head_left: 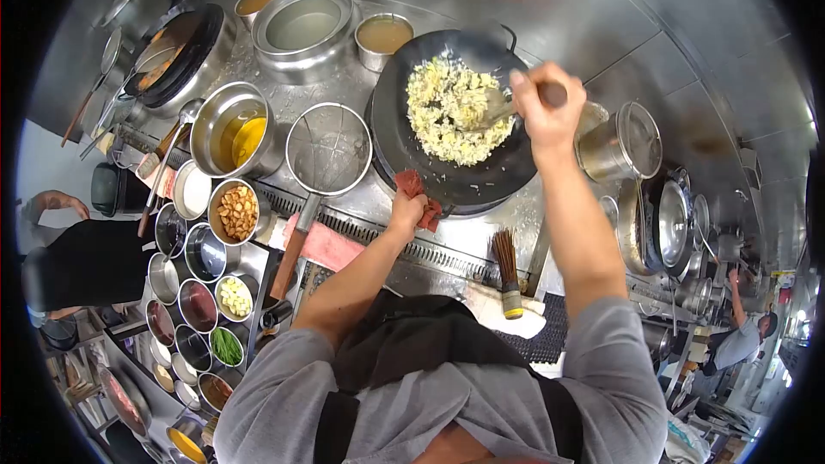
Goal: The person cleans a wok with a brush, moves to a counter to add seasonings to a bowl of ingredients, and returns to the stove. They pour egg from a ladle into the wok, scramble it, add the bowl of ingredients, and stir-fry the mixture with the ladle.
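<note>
A large black wok (516, 159) sits on the stove with rice and yellow egg bits (451, 107) spread in it. At its near rim, my left hand (411, 209) is closed on a red cloth (411, 182) pressed against the wok's edge. My right hand (550, 107) grips the wooden end of a ladle, over the wok's right side. The ladle's metal head (494, 110) is blurred and touches the rice. Left of the wok, a round wire strainer (329, 150) lies with its handle toward me.
Left stand a pot of yellow oil (236, 133), bowls of ingredients (234, 212) and a large water pot (305, 26). A bamboo brush (507, 271) lies near the front edge. Lidded pots (632, 142) are at right. Other people (77, 262) stand far left and far right.
</note>
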{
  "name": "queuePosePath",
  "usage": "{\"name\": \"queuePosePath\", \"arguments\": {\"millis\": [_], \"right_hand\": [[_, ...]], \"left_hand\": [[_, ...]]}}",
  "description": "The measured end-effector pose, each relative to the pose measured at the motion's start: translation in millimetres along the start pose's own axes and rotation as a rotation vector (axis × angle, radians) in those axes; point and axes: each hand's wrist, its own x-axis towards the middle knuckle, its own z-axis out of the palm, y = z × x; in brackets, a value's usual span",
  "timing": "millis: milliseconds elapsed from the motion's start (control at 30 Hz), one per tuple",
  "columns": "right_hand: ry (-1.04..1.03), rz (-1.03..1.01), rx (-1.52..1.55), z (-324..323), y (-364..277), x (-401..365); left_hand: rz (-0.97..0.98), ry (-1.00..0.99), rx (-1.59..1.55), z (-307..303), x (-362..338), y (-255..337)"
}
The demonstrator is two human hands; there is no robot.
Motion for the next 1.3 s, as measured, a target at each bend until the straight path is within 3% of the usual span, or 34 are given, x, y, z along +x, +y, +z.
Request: {"name": "queuePosePath", "arguments": {"millis": [100, 200, 267, 300, 367, 467, 567, 667, 700, 767, 833, 933, 1033, 1067, 1167, 1233, 1300], "right_hand": [[-0.014, -0.035, -0.224, -3.8, -37.2, 21.1], [0.054, -0.113, 0.05, -25.1, -34.1, 22.7], [0.284, 0.047, 0.313, -27.6, -1.8, 19.1], [0.363, 0.001, 0.365, -15.5, 8.2, 18.8], [0.362, 0.137, 0.426, -20.0, 11.5, 27.2], [0.386, 0.16, 0.344, -12.8, -26.6, 35.1], [0.29, -0.016, 0.486, -13.2, -40.1, 10.8], [0.222, 0.059, 0.371, 7.1, 9.4, -19.4], [0.134, -0.019, 0.138, -1.2, 27.6, -13.9], [0.166, -0.037, -0.074, -5.1, 17.4, 8.6], [0.251, 0.03, 0.058, -16.7, -10.9, 24.3], [0.351, -0.094, 0.333, -28.7, -19.9, 25.0], [0.373, 0.079, 0.378, -12.1, 11.2, 8.7], [0.346, 0.072, 0.36, -12.8, 13.3, 10.7], [0.375, 0.107, 0.201, -29.3, -31.0, 20.5], [0.229, 0.027, 0.354, -59.5, -45.7, 11.5], [0.242, 0.021, 0.271, -55.6, -29.4, -17.7]], "left_hand": [[0.014, 0.021, 0.0, 0.2, 2.7, -6.3], [-0.012, 0.033, 0.03, -3.5, 0.3, -7.3], [-0.029, 0.01, 0.052, -2.4, 2.1, -1.8], [-0.035, -0.004, 0.079, -3.3, 1.4, -2.5], [-0.034, -0.016, 0.116, -6.7, 3.3, -3.7], [-0.007, 0.035, 0.154, -9.9, 12.6, -12.7], [-0.001, 0.047, 0.116, -4.6, 4.5, -6.5], [-0.019, 0.049, 0.121, -1.4, 2.4, -3.1], [-0.019, 0.049, 0.127, -3.8, 9.3, -4.6], [-0.034, 0.047, 0.139, -8.4, 7.8, -14.9], [0.054, 0.082, 0.09, -7.6, 14.1, -19.3], [0.061, 0.104, 0.101, -7.7, 14.6, -19.1], [0.08, 0.075, 0.109, -10.7, 16.1, -26.6], [0.141, 0.062, 0.106, -12.7, 25.0, -30.1], [-0.007, 0.052, 0.134, -8.7, 12.3, -13.4], [0.054, 0.098, 0.166, -23.8, 31.7, -40.0], [0.013, 0.096, 0.175, -15.4, 24.0, -27.1]]}}
